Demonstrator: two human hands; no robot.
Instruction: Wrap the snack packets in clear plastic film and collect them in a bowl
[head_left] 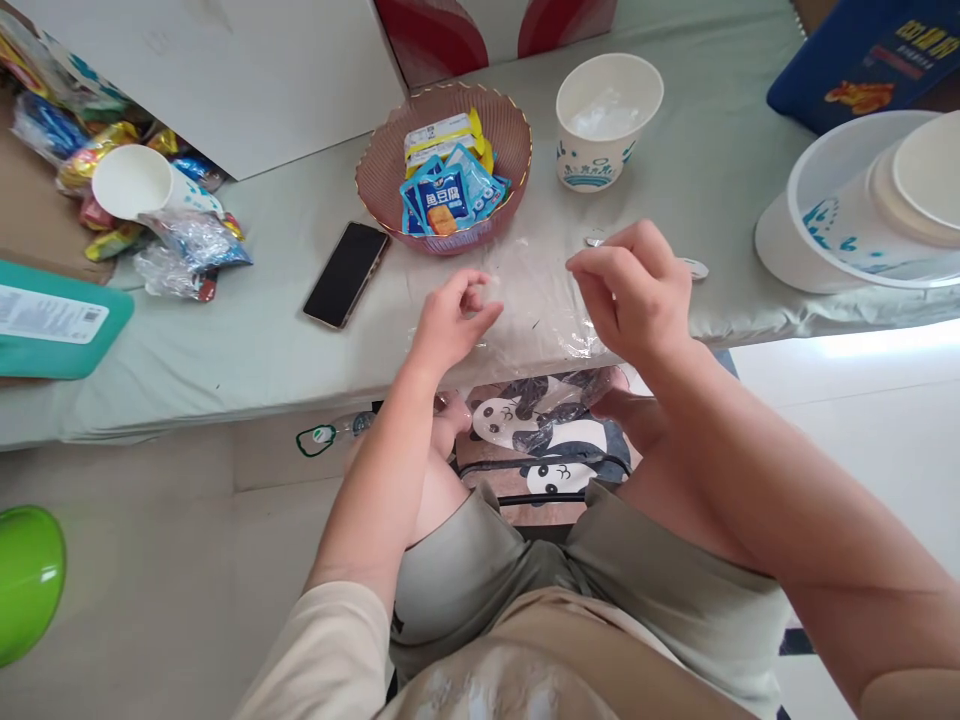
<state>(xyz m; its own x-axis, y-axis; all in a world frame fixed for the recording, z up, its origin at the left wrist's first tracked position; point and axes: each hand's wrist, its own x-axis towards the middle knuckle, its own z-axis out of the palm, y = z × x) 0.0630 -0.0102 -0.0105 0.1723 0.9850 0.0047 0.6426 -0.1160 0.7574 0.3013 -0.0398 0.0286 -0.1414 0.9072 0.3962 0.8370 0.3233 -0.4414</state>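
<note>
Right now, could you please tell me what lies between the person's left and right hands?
In the head view, crumpled clear plastic film spans the gap between the left hand and the right hand, lying over the pale green tablecloth.

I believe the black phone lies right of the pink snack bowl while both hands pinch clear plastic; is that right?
Not quite: the head view shows the black phone lying left of the pink snack bowl. The left hand and right hand do pinch the clear plastic.
</note>
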